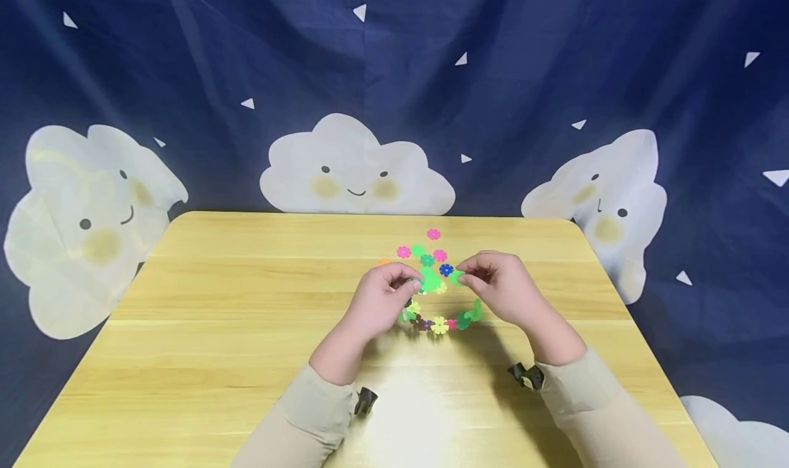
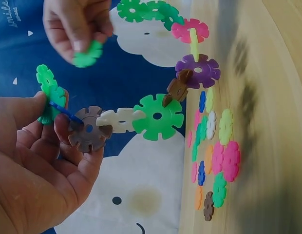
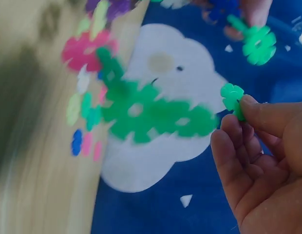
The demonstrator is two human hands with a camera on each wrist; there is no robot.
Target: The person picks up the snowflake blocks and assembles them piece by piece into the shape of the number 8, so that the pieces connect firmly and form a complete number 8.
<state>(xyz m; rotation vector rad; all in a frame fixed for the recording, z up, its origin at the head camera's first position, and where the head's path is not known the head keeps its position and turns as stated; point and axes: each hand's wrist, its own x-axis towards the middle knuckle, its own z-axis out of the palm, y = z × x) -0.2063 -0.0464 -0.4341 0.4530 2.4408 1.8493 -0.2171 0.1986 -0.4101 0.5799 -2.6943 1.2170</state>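
Note:
My left hand (image 1: 383, 300) pinches a green flower-shaped plastic disc (image 2: 52, 92) at one end of a chain of interlocked discs. From there the chain runs through blue, grey (image 2: 90, 129), white, green (image 2: 158, 117), brown, purple (image 2: 198, 70) and pink discs to several green ones (image 3: 136, 112). It hangs as a curve above the table, below both hands. Between thumb and index finger, my right hand (image 1: 508, 286) holds a green disc (image 3: 232, 97) upright. The chain's green end comes close to the right fingers; whether it touches them I cannot tell.
Loose flower-shaped discs in pink (image 1: 434, 234), blue (image 1: 446, 270), orange, yellow, white and brown lie on the wooden table (image 1: 216, 317) beyond the hands. A dark blue curtain (image 1: 394, 57) with printed clouds hangs behind the table's far edge.

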